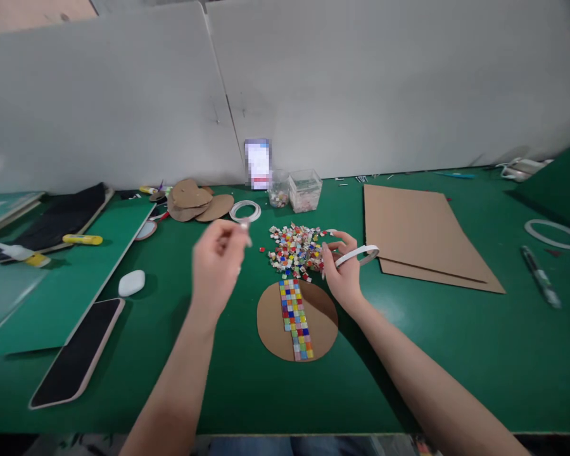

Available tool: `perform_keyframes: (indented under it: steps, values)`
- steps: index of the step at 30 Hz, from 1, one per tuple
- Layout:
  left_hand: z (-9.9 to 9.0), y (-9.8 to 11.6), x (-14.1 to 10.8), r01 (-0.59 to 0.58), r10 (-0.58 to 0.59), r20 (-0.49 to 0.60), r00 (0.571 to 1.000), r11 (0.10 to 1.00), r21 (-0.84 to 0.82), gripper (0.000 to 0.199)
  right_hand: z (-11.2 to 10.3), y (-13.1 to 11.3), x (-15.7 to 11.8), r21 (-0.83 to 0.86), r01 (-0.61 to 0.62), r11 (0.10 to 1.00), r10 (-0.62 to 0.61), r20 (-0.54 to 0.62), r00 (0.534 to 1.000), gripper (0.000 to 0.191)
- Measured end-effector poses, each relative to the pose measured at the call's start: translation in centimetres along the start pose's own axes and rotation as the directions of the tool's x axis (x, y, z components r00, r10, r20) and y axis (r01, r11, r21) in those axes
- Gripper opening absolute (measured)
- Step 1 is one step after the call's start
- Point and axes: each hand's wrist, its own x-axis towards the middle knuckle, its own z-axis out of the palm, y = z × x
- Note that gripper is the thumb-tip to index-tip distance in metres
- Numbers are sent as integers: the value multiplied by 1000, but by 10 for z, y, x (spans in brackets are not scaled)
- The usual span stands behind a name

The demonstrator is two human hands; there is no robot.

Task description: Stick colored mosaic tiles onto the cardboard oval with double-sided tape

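Observation:
My left hand (218,266) is raised over the table left of the tile pile, thumb and fingers pinched together. A small pale bit shows at its fingertips, too blurred to name. My right hand (344,272) is curled at the right edge of a heap of small coloured mosaic tiles (292,247), fingertips touching or close to it. A narrow roll of white tape (371,253) is held in that hand, sticking out to the right. Below the heap lies a round cardboard disc (270,323), crossed by a band of multicoloured tiles (294,313) in rows.
Behind the heap stand two clear containers (305,191) and a lit phone (258,166). Cardboard sheets (418,234) lie right, with a pen (540,277) and white ring (555,234). Left are cardboard discs (187,199), a dark phone (78,354), a white case (132,283) and green board (76,285).

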Motion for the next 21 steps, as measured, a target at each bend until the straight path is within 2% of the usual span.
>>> perform_keyframes:
  steps: [2,3,6,9,11,12,13,16,17,18,19,21]
  values:
    - [23,-18,4,31,-35,183,982,999,25,12,1,1,-1,-25,11,1000,-10,23,1000,31]
    - [34,-29,5,29,-41,213,976,998,58,13,1,1,-2,-45,21,999,-19,35,999,31]
    - [57,-61,1,10,-36,195,980,991,134,19,0,4,-3,-102,58,993,-49,87,995,26]
    - [64,-81,-9,18,-39,149,988,989,144,21,0,-4,-6,-114,123,986,-104,159,982,29]
    - [64,-88,-12,38,-52,100,994,990,135,21,4,-22,-14,-111,219,969,-185,254,949,36]
    - [64,-90,-12,51,-61,77,995,991,127,21,8,-34,-22,-98,279,955,-233,333,914,39]
    - [64,-91,-12,63,-70,56,996,991,117,21,13,-48,-32,-57,354,933,-300,419,857,41]
    - [63,-94,-8,99,-101,16,995,991,91,22,40,-82,-80,70,506,860,-406,694,595,44]
    - [62,-96,-7,115,-116,7,993,990,81,22,51,-88,-99,96,555,826,-438,729,526,40]
    - [62,-97,-6,133,-133,-2,991,989,71,22,63,-92,-119,124,603,788,-482,733,480,37]
    - [61,-99,-5,152,-152,-11,988,987,60,22,74,-94,-139,118,630,768,-497,731,468,34]
    - [59,-102,-4,187,-186,-25,982,981,42,23,92,-95,-172,27,656,754,-454,744,491,29]
